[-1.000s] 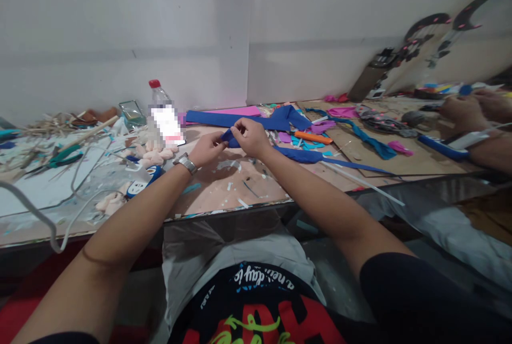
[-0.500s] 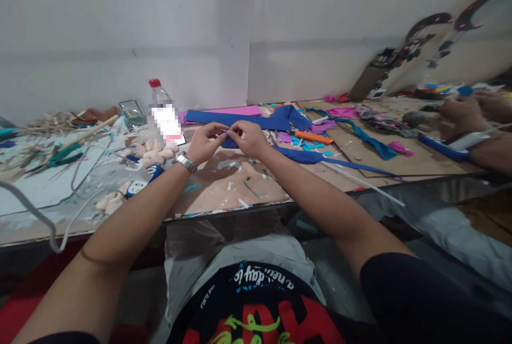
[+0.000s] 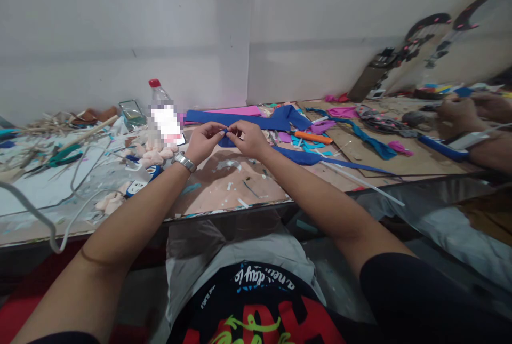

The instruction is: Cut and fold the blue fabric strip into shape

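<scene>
Presently: left hand (image 3: 204, 140) and right hand (image 3: 248, 138) on one small blue piece (image 3: 227, 143)

Both hands nearly closed, thumbs against fingertips, pinching the piece from either side; fingertips almost meet. Fingers hide most of its shape. Piece sits between the hands, over the tabletop (image 3: 218, 184); contact with the surface, cannot tell. Wide blue strip (image 3: 240, 120) lies just behind. Orange object (image 3: 313, 137) lies among coloured scraps (image 3: 285, 137), right of the right hand. Red-capped bottle (image 3: 159, 92) stands behind and left of the left hand.
</scene>
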Demonstrator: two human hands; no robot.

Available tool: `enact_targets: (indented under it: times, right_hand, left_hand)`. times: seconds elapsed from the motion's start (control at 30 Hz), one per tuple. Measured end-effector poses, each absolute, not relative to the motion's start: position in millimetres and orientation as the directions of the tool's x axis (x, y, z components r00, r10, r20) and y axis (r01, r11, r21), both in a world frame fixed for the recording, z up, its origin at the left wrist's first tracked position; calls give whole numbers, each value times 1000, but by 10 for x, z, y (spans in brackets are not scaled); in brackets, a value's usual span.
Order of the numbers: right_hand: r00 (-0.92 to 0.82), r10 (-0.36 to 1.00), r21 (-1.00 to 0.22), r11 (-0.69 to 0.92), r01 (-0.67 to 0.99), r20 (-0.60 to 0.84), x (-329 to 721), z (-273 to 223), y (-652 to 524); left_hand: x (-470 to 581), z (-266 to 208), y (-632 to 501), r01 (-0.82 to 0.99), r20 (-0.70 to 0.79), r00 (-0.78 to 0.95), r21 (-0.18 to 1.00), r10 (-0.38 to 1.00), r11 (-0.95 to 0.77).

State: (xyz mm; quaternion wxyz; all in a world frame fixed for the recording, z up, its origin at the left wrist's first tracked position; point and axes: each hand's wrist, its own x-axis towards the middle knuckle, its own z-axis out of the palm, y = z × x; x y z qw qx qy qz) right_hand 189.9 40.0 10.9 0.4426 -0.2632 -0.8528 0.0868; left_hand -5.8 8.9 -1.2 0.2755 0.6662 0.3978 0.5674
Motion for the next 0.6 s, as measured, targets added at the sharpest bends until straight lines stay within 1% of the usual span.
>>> enact_targets:
  times: [0.33, 0.6]
  right_hand:
    - [-464, 532, -372, 840, 395, 708, 1914, 127, 386]
    - [-438, 534, -365, 834, 413, 724, 1927, 117, 385]
  left_hand:
    - [-79, 17, 59, 286, 544, 20, 801, 839, -526]
    - [-105, 6, 90, 267, 538, 82, 799, 839, -538]
